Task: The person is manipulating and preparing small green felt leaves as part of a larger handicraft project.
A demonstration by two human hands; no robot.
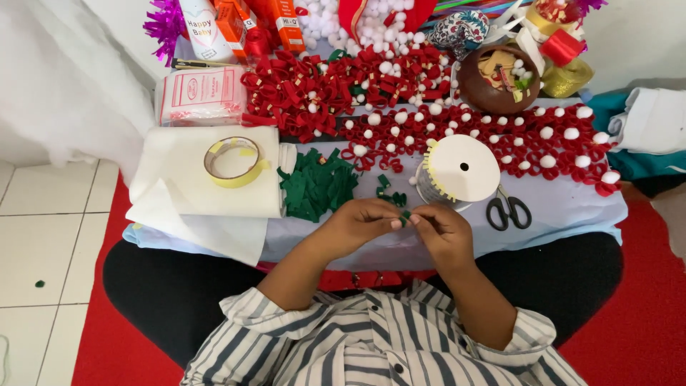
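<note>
At the lower middle of the frame, just above the near edge of the counter, the left hand and right hand meet, fingers of both pinching a small green ribbon piece between their tips. It is dark green and mostly hidden; its long axis seems to run upward and slightly right, though the view is too small to be sure. Above left lies a pile of green ribbon pieces; above right stands a white ribbon spool, with black scissors to its right. A yellow tape roll rests on white cloth at left. Bare counter shows right of the scissors.
</note>
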